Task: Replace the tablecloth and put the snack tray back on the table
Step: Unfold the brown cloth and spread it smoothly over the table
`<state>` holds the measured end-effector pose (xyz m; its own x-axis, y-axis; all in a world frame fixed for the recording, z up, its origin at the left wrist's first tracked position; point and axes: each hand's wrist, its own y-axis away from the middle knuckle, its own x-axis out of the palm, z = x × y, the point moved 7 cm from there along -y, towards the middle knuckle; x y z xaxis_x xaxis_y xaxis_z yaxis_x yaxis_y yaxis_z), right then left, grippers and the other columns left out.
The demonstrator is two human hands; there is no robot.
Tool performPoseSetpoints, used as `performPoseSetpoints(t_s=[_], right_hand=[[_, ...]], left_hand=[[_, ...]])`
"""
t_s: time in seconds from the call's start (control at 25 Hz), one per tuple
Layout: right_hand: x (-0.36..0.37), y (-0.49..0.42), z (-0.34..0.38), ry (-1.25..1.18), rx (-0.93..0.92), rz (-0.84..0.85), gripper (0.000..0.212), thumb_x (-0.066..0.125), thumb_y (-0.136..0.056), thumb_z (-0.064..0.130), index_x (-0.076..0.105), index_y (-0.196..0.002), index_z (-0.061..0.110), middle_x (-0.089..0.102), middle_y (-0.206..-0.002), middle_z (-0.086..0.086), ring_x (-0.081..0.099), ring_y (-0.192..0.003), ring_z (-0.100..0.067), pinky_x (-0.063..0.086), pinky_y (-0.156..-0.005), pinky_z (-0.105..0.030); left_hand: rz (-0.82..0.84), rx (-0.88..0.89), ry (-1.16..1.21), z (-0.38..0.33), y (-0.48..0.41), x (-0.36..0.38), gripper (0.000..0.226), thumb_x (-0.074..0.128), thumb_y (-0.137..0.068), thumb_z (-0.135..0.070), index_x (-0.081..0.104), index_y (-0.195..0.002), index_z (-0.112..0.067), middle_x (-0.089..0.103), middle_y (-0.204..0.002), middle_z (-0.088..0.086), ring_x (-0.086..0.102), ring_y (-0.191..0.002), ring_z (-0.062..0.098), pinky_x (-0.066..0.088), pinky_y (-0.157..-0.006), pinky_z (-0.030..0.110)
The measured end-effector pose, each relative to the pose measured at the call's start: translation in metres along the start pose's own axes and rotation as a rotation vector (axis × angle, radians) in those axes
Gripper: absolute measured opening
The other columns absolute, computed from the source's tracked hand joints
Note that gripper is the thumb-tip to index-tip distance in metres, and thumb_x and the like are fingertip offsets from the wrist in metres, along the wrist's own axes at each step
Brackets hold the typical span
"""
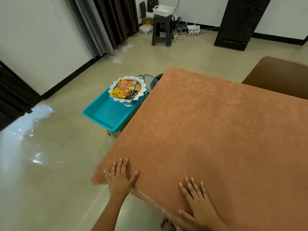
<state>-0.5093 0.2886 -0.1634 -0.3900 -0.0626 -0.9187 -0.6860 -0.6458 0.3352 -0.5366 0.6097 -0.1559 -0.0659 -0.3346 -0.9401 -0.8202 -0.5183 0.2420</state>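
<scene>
An orange-brown tablecloth lies spread over the table and covers its whole top. My left hand presses flat on the cloth at the near left corner, fingers straight and spread. My right hand lies flat on the cloth along the near edge, fingers also straight. The silver snack tray, with several snack packets in it, stands off the table in a turquoise plastic bin just left of the table's far left side.
A brown chair back stands at the table's far right. A dark stool bearing a white basket is against the back wall among cables. Curtains hang at the left. Glossy beige floor lies left of the table.
</scene>
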Motion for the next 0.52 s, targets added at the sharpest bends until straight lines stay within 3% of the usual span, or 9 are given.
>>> performPoseSetpoints(t_s=[0.08, 0.12, 0.2, 0.28, 0.44, 0.52], right_hand=[[-0.009, -0.001, -0.011, -0.038, 0.032, -0.038, 0.083, 0.037, -0.086, 0.071, 0.030, -0.149, 0.018, 0.028, -0.156, -0.008, 0.005, -0.146, -0.019, 0.009, -0.113, -0.037], [-0.015, -0.006, -0.018, -0.060, 0.068, -0.079, 0.083, 0.035, -0.086, 0.070, 0.025, -0.150, 0.018, 0.022, -0.157, -0.008, 0.001, -0.147, -0.017, 0.006, -0.115, -0.034], [-0.024, -0.017, -0.034, -0.068, 0.172, -0.146, 0.085, 0.025, -0.085, 0.071, 0.008, -0.152, 0.021, 0.002, -0.160, -0.006, -0.013, -0.147, -0.016, -0.005, -0.118, -0.036], [-0.026, -0.030, -0.043, -0.072, 0.258, -0.159, 0.088, 0.016, -0.081, 0.075, 0.000, -0.150, 0.024, -0.009, -0.159, -0.003, -0.014, -0.147, -0.019, -0.010, -0.119, -0.041], [-0.021, -0.056, -0.035, -0.024, 0.289, -0.120, 0.094, 0.004, -0.080, 0.080, 0.013, -0.151, 0.019, 0.011, -0.158, -0.004, 0.012, -0.147, -0.025, -0.003, -0.116, -0.048], [-0.018, -0.064, -0.027, -0.016, 0.279, -0.090, 0.092, 0.005, -0.082, 0.079, 0.018, -0.151, 0.018, 0.016, -0.157, -0.006, 0.017, -0.146, -0.027, 0.000, -0.116, -0.050]], left_hand=[[-0.081, -0.037, 0.046, -0.008, -0.019, -0.017, 0.104, 0.001, -0.072, -0.086, 0.045, -0.129, -0.011, 0.047, -0.135, 0.014, 0.040, -0.131, 0.033, 0.006, -0.117, 0.057], [-0.090, -0.046, 0.085, -0.013, -0.034, -0.024, 0.103, 0.001, -0.074, -0.085, 0.045, -0.128, -0.008, 0.046, -0.135, 0.018, 0.039, -0.131, 0.035, 0.013, -0.116, 0.056], [-0.058, 0.002, 0.101, -0.027, -0.063, -0.030, 0.091, 0.016, -0.084, -0.077, 0.029, -0.145, -0.009, 0.025, -0.154, 0.017, 0.017, -0.144, 0.034, 0.007, -0.119, 0.052], [-0.016, 0.014, 0.104, -0.032, -0.081, -0.026, 0.081, 0.029, -0.089, -0.069, 0.011, -0.152, -0.021, 0.004, -0.161, 0.008, -0.001, -0.147, 0.031, -0.004, -0.118, 0.048], [-0.004, -0.107, 0.123, -0.003, -0.089, -0.014, 0.088, 0.028, -0.085, -0.076, -0.005, -0.152, -0.030, -0.003, -0.161, -0.001, -0.005, -0.148, 0.026, -0.008, -0.118, 0.045], [-0.020, -0.118, 0.122, 0.010, -0.093, -0.015, 0.089, 0.024, -0.083, -0.079, -0.006, -0.152, -0.031, -0.002, -0.161, 0.000, -0.005, -0.148, 0.025, -0.010, -0.116, 0.043]])
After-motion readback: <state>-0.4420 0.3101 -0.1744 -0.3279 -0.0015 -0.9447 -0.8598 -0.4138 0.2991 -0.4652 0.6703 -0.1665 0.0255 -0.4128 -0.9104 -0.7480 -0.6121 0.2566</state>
